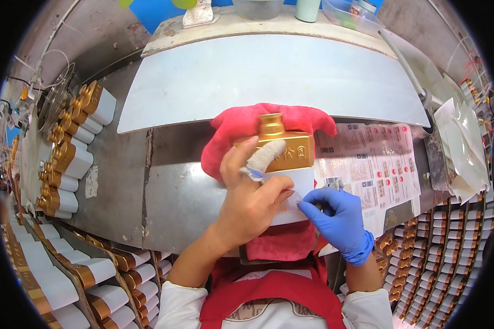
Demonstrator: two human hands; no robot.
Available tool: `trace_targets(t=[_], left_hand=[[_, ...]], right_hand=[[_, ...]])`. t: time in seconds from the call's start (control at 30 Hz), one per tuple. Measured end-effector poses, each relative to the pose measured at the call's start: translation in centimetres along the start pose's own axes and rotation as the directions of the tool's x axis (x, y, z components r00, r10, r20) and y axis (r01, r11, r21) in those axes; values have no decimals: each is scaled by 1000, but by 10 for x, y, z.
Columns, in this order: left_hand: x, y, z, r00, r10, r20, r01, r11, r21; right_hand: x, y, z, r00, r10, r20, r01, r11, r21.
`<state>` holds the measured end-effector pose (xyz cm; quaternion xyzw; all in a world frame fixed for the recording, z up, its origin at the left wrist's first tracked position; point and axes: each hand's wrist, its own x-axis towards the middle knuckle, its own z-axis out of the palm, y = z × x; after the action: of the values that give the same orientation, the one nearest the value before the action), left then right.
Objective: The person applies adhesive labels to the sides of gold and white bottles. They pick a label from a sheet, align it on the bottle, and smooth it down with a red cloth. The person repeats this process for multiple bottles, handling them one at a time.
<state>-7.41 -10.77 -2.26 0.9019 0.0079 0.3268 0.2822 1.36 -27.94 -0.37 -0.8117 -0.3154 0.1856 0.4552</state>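
A flat bottle [299, 180] with a gold, embossed upper part and a white body lies on a red cloth [225, 143], its neck pointing away from me. My left hand [250, 200] is closed over its left side. One finger, in a knitted finger cover, presses across the gold part, and the thumb reaches the white body. My right hand [339, 219], in a blue glove, pinches a small clear film [292, 200] over the lower white body, close to the left thumb. The fingertips partly hide the film.
Printed label sheets [370, 164] lie right of the cloth. A pale board [274, 74] spans the back of the metal table [178, 200]. Gold-and-white bottles [66, 159] stand along the left edge. Racks of similar bottles fill the lower left [55, 274] and lower right [433, 257].
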Motion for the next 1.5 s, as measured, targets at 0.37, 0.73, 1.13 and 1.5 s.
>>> trace_targets(t=[0.37,0.73,1.13,1.5], left_hand=[[-49,-6,12,921,-374,-107,330,897,-293],[-39,2,12,859,-472,195,455,533,-713],[-35,1,8,850,-495,180,446,494,-746],[-29,-7,18,900,-435,-15,383,809,-446]], right_hand=[[0,-10,-1,987,154,42,-158,981,110],[-6,-2,4,989,148,-22,-149,987,-62],[-9,-7,11,994,18,-109,-36,986,-165],[-10,-7,13,988,1,-152,-24,989,-148]])
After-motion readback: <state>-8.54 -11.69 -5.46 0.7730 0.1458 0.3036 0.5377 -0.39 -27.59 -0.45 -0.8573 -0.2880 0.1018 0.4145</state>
